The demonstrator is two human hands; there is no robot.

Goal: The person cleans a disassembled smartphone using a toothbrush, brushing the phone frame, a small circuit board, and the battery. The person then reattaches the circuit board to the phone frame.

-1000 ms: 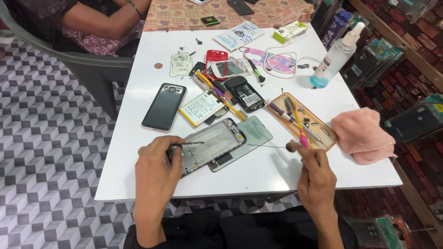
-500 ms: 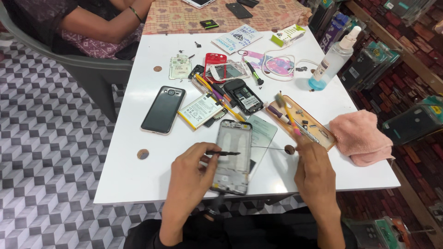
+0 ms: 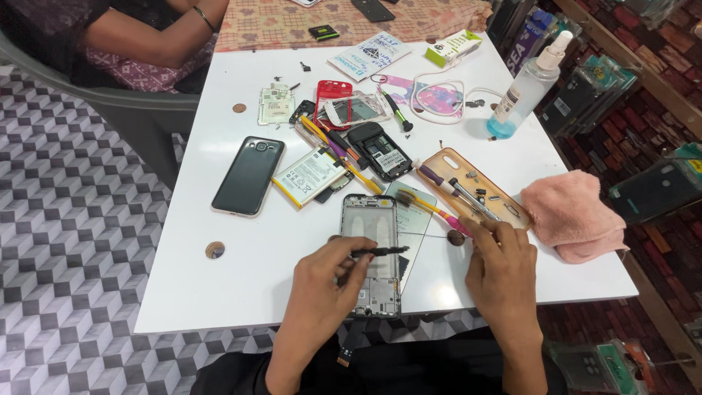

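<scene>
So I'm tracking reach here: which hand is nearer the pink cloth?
Right. The right hand lies just left of the pink cloth, by the orange tray. The left hand is farther left, over the phone frame, holding a black tool.

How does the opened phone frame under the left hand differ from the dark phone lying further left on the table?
The phone frame is stripped open, a bare grey shell, while the dark phone is closed, its glossy back and camera facing up. The frame lies straight at the table's near edge, under the left hand, which holds a thin black tool; the dark phone lies tilted and untouched. Both lie flat on the white table.
</scene>
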